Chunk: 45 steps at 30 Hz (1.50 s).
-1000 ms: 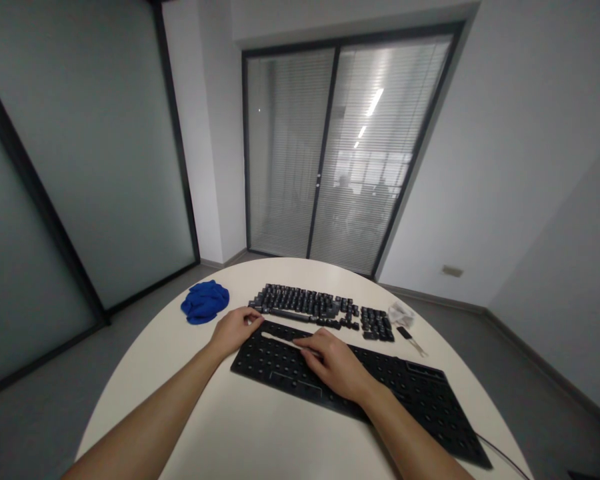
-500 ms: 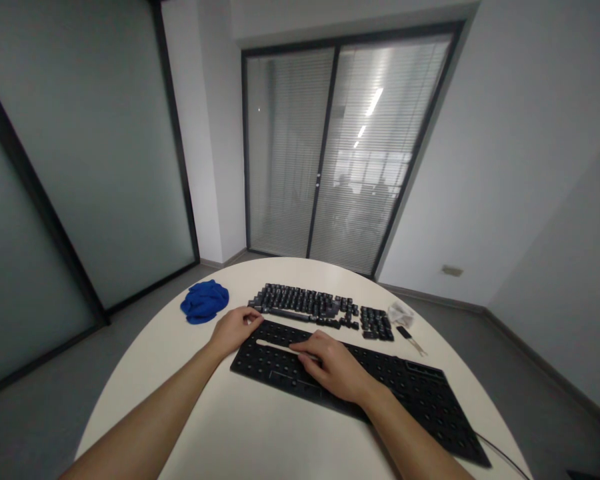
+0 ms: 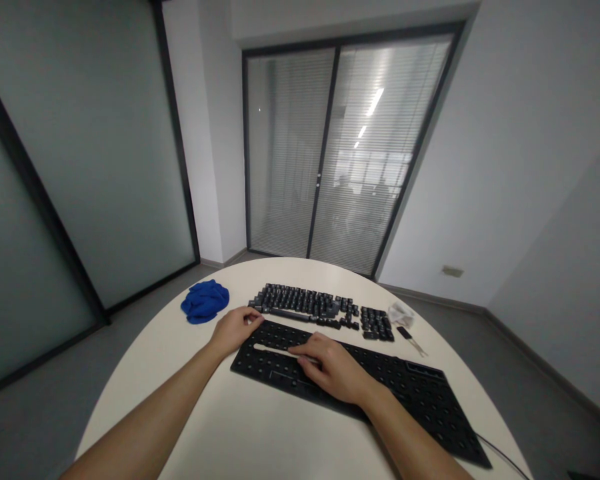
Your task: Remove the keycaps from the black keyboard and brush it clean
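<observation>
A black keyboard base (image 3: 420, 393), stripped of its keycaps, lies at a slant on the table. My left hand (image 3: 235, 327) is closed at its far left corner, thumb and fingers on the edge. In the closed fingers of my right hand (image 3: 333, 363) is a pale cotton swab (image 3: 273, 349). The swab lies low over the left half of the base, its white tip pointing left; I cannot tell if the tip touches. Behind the base, loose black keycaps (image 3: 300, 300) sit in keyboard-like rows, with a separate block of keycaps (image 3: 376, 323) to their right.
A crumpled blue cloth (image 3: 205, 301) rests at the table's left. On the right are a clear plastic bag (image 3: 401, 314) and a keycap puller (image 3: 411, 340) with a black handle. A cable (image 3: 503, 455) runs off the round white table (image 3: 240, 433) at the near right.
The swab's tip has shifted slightly left and toward me over the keyboard base. My left hand and the base stay where they were.
</observation>
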### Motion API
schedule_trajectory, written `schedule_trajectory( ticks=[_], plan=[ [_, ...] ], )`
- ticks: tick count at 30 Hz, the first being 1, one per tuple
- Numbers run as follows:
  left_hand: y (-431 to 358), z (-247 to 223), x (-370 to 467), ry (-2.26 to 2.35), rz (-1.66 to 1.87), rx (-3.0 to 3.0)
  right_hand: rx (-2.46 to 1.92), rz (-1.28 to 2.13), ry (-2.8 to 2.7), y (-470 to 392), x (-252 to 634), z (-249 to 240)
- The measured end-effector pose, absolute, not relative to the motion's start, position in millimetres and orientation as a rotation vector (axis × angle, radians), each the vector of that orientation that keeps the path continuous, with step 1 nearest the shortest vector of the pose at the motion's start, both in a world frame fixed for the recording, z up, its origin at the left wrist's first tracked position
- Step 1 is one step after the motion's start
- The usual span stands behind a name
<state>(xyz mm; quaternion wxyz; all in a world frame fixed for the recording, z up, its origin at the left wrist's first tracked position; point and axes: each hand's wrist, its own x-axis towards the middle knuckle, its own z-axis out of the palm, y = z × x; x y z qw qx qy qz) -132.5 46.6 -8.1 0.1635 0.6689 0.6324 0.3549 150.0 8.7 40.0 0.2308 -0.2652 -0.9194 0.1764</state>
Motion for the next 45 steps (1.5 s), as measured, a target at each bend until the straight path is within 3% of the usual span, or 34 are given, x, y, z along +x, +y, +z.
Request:
schedule_trajectory(
  ticks=[45],
  plan=[
    [46.8, -7.9, -131.3, 1.821, 1.007, 1.907, -0.61, 0.54, -2.553, 4.4, 149.1, 43.8]
  ],
)
